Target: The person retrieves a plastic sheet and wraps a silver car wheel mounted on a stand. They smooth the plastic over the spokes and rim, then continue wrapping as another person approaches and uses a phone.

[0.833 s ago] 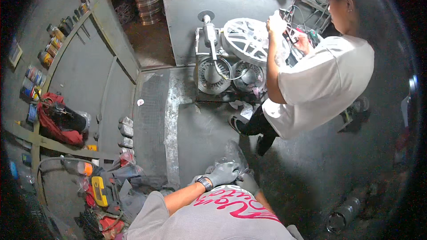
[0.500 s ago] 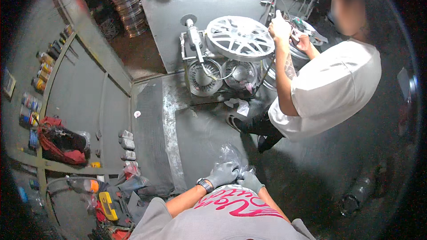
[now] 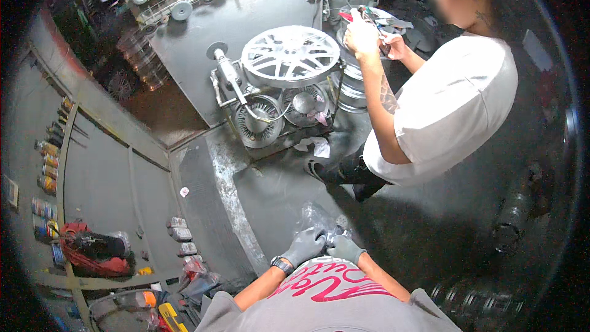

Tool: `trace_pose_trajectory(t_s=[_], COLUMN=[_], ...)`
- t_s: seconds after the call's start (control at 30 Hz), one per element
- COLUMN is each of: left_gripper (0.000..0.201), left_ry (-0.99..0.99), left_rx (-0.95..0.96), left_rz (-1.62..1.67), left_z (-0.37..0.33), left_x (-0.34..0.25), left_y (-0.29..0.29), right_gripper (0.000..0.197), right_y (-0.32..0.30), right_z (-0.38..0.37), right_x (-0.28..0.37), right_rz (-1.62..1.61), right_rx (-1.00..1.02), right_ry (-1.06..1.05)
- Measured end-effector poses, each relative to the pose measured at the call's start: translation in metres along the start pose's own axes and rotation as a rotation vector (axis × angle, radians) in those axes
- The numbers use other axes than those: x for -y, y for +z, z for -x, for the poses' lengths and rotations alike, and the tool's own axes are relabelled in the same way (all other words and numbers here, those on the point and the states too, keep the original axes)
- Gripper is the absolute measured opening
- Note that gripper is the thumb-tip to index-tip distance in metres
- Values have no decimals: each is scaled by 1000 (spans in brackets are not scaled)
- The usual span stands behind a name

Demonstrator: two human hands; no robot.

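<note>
My left hand (image 3: 306,245) wears a grey glove, with a dark watch (image 3: 282,264) on the wrist. Its fingers are closed on a crumpled clear plastic bag (image 3: 314,214) close in front of my shirt. Beside it, my right hand (image 3: 345,249), gloved in grey too, is closed on the near right part of the same bag. The two hands are nearly touching. Loose film puffs out beyond the fingers, toward the far side. Whether anything is inside the bag, I cannot make out.
A co-worker in a white shirt (image 3: 452,110) stands ahead right, handling small items. Beyond, a silver wheel rim (image 3: 290,55) lies on a stand with fans below and a power tool (image 3: 228,74) alongside. Cans (image 3: 49,166) line the left wall; more rims (image 3: 476,300) lie lower right.
My view has turned, so the stand and wheel rim appear farther left. Both hands still grip the bag, barely moved. The co-worker's raised hand now shows something red.
</note>
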State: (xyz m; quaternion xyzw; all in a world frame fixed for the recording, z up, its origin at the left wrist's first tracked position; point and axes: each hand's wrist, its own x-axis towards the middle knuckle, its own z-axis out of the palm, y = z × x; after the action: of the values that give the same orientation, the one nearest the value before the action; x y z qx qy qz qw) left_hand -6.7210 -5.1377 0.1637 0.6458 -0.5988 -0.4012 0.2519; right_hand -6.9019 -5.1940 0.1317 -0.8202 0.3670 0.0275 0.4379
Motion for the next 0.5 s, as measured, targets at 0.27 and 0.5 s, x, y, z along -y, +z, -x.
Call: trace_pose_trajectory(t_s=[0.27, 0.5], left_gripper=[26, 25], left_ry=[16, 141], left_rx=[4, 15], left_rz=[-11, -99], left_z=[-3, -1], left_x=[-3, 14], left_y=[-2, 9], right_gripper=[36, 37], right_y=[3, 6], right_z=[-5, 1], right_x=[-9, -8], right_rz=[-2, 6], right_rx=[78, 50], right_ry=[6, 5])
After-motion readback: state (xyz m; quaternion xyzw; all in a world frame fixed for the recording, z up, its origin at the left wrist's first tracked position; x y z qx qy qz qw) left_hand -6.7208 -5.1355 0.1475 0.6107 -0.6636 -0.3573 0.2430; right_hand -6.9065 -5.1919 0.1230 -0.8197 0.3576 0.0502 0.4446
